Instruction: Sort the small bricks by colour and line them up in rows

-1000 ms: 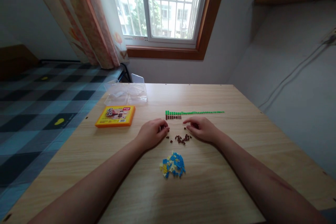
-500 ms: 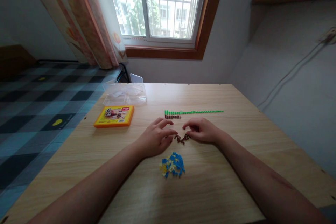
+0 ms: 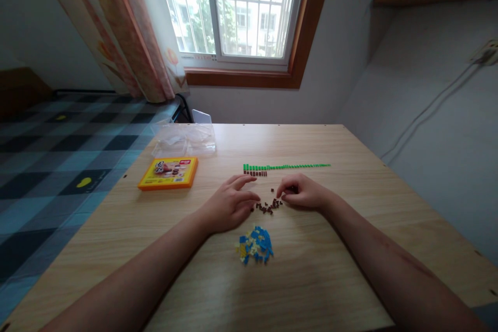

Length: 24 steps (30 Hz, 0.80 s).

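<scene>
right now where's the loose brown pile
In the head view, the brown pile lies between left hand and right hand, beyond the blue pieces.

Brown pieces [image 3: 268, 209], details indistinct

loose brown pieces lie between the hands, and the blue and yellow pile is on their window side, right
Not quite: the head view shows the blue and yellow pile nearer the person than the loose brown pieces. The pieces do lie between the left hand and the right hand.

The wood-grain counter [image 3: 307, 280] bears a brown brick pile [image 3: 275, 204]. Beyond that pile lie green bricks [image 3: 286, 166]; left, a yellow-orange box [image 3: 168, 173]; nearer, blue-and-yellow bricks [image 3: 257, 245].
</scene>
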Motion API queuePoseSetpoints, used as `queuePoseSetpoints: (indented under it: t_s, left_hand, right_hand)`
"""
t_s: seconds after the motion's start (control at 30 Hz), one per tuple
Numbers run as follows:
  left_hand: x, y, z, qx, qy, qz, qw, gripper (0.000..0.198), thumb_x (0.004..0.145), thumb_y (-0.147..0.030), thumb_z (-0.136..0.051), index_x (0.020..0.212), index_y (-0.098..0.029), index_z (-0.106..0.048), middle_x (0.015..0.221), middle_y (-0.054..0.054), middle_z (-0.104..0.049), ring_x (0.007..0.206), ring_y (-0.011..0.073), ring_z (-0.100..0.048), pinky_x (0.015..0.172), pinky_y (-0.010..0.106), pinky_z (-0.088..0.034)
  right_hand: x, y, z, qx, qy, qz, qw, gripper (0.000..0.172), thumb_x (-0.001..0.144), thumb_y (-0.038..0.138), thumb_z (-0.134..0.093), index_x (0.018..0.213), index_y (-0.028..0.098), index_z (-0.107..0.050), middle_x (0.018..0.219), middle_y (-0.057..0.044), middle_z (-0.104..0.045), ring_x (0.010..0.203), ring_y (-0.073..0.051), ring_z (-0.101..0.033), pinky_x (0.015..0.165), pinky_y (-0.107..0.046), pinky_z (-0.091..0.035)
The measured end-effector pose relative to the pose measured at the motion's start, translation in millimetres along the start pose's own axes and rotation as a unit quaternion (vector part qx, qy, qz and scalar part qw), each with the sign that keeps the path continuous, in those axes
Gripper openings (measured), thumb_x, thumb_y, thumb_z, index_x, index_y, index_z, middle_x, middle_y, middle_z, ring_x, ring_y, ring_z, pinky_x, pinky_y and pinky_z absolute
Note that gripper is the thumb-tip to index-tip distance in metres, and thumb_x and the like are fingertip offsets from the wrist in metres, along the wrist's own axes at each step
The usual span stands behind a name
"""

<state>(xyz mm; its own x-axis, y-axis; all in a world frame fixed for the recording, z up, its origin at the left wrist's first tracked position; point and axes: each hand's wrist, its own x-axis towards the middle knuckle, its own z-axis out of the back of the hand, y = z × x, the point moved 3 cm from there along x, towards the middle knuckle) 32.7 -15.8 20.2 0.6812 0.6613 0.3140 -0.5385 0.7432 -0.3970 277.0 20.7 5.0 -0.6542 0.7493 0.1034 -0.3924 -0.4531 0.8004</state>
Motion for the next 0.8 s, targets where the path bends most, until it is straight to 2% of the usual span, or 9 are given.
queuePoseSetpoints:
  t_s: [0.13, 0.3, 0.63, 0.8]
  left_hand:
    - [0.0, 3.0, -0.1, -0.016, -0.02, 0.005, 1.0, 0.032, 0.08, -0.007, -0.059, 0.098, -0.026, -0.076, 0.139, 0.008, -0.058, 0.131, 0.0303, -0.049, 0.11, 0.056, -0.044]
    - [0.3, 3.3, -1.3, -0.015, -0.015, -0.012, 1.0, 0.04, 0.073, -0.002, -0.057, 0.095, -0.027, -0.078, 0.138, 0.006, -0.058, 0.129, 0.0301, -0.05, 0.11, 0.055, -0.044]
    - [0.4, 8.6, -1.4, 0.005, -0.055, 0.014, 0.998, 0.027, 0.077, -0.004, -0.059, 0.083, -0.024, -0.077, 0.13, 0.007, -0.063, 0.122, 0.0281, -0.054, 0.105, 0.052, -0.047]
    - [0.4, 10.8, 0.2, 0.001, -0.098, 0.028, 0.995, 0.026, 0.077, -0.003, -0.054, 0.078, -0.022, -0.073, 0.119, 0.007, -0.066, 0.112, 0.0249, -0.057, 0.1, 0.046, -0.049]
  right_hand:
    - [0.1, -0.5, 0.6, 0.009, -0.003, -0.004, 1.0, 0.02, 0.075, 0.015, -0.061, 0.086, 0.015, -0.078, 0.064, 0.001, -0.06, 0.059, -0.01, -0.046, 0.056, -0.023, -0.033]
    - [0.3, -2.3, -0.2, 0.016, -0.007, -0.008, 1.0, 0.019, 0.076, 0.016, -0.061, 0.085, 0.015, -0.078, 0.064, 0.001, -0.06, 0.058, -0.01, -0.046, 0.056, -0.023, -0.033]
    - [1.2, -3.0, -0.9, 0.013, -0.012, -0.009, 1.0, 0.019, 0.075, 0.017, -0.06, 0.084, 0.015, -0.078, 0.062, 0.001, -0.059, 0.057, -0.01, -0.044, 0.056, -0.023, -0.033]
    - [1.1, -3.3, -0.5, 0.02, -0.011, -0.012, 1.0, 0.019, 0.075, 0.018, -0.061, 0.084, 0.015, -0.078, 0.062, 0.001, -0.058, 0.057, -0.01, -0.044, 0.056, -0.024, -0.033]
